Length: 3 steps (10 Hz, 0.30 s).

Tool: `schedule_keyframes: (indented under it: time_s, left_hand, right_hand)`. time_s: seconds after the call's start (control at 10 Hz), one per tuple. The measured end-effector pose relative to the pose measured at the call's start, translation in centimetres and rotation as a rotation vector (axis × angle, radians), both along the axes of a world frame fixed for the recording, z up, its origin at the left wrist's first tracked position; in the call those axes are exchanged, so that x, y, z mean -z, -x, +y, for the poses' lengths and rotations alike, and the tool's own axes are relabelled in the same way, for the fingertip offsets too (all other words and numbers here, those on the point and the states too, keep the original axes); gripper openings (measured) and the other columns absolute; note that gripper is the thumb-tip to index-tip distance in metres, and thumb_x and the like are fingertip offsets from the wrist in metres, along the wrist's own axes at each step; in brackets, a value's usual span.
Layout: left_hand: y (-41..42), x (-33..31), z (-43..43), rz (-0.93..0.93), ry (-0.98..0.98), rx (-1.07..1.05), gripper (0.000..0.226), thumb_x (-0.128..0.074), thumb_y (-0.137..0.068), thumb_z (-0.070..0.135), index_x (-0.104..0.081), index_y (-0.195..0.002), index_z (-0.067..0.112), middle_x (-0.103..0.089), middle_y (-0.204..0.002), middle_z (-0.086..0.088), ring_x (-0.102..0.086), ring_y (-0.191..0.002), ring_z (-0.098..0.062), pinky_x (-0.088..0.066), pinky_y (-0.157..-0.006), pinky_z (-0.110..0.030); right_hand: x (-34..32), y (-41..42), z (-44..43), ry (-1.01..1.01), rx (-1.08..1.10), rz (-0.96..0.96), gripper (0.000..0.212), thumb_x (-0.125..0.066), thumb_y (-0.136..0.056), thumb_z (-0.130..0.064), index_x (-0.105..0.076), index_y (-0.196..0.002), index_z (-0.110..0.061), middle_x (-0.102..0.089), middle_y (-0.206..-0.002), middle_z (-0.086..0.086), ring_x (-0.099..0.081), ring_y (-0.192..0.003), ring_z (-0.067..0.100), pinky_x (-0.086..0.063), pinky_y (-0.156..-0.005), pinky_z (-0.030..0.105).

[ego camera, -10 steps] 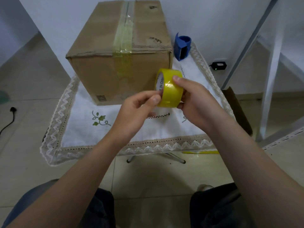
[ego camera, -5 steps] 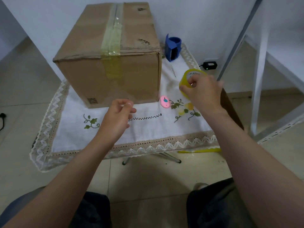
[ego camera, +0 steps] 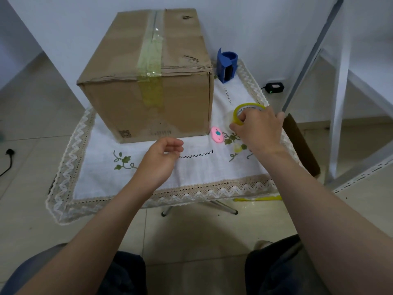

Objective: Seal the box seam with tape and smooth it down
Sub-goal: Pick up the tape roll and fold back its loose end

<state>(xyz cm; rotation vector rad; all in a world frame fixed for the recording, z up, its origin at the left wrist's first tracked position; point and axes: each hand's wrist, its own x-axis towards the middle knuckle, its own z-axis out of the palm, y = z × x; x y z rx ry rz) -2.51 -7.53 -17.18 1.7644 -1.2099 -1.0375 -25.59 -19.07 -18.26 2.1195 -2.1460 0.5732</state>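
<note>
A brown cardboard box stands on the cloth-covered table. A strip of yellowish tape runs along its top seam and down the front face. My right hand grips a yellow tape roll low at the table's right side, to the right of the box. My left hand hovers in front of the box with its fingers loosely curled and nothing in it. A small pink cutter lies at the box's front right corner.
A blue tape dispenser stands behind the box on the right. A white metal frame rises at the right of the table. A black adapter sits on the floor by the wall. A yellow strip hangs below the table's front edge.
My right hand carried the tape roll from in front of the box to the table's right side and lowered it. My left hand let go of the roll and drew back.
</note>
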Motion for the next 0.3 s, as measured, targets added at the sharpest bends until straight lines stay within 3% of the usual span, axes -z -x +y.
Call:
schedule_keyframes:
  time_s: [0.1,0.2,0.3]
  left_hand:
    - [-0.2,-0.2,0.2,0.034,-0.003,0.024,0.03,-0.053,-0.101,0.002,-0.069,-0.11,0.026,-0.073,-0.115,0.007,-0.067,-0.114,-0.019,-0.058,-0.09,-0.042]
    - [-0.6,-1.3,0.9,0.087,0.005,0.008,0.031,-0.053,-0.101,0.002,-0.069,-0.107,0.027,-0.074,-0.114,0.005,-0.067,-0.115,-0.021,-0.058,-0.088,-0.041]
    - [-1.7,-3.1,2.6,0.119,0.091,-0.022,0.029,-0.052,-0.102,0.002,-0.068,-0.107,0.025,-0.077,-0.108,0.004,-0.072,-0.11,-0.024,-0.059,-0.089,-0.043]
  right_hand:
    - [-1.0,-0.1,0.8,-0.045,-0.001,0.031,0.033,-0.066,-0.088,-0.057,-0.074,-0.1,-0.027,-0.071,-0.103,0.002,-0.047,-0.122,0.034,-0.031,-0.094,0.046]
    - [-1.9,-0.7,2.6,-0.038,-0.051,-0.011,0.042,-0.06,-0.092,-0.055,-0.07,-0.123,-0.029,-0.064,-0.131,-0.001,-0.04,-0.127,0.034,-0.031,-0.098,0.047]
    - [-3.2,-0.7,5.4,0.007,-0.158,-0.192,0.03,-0.063,-0.093,-0.051,-0.07,-0.119,-0.038,-0.063,-0.133,-0.011,-0.037,-0.129,0.028,-0.026,-0.097,0.042]
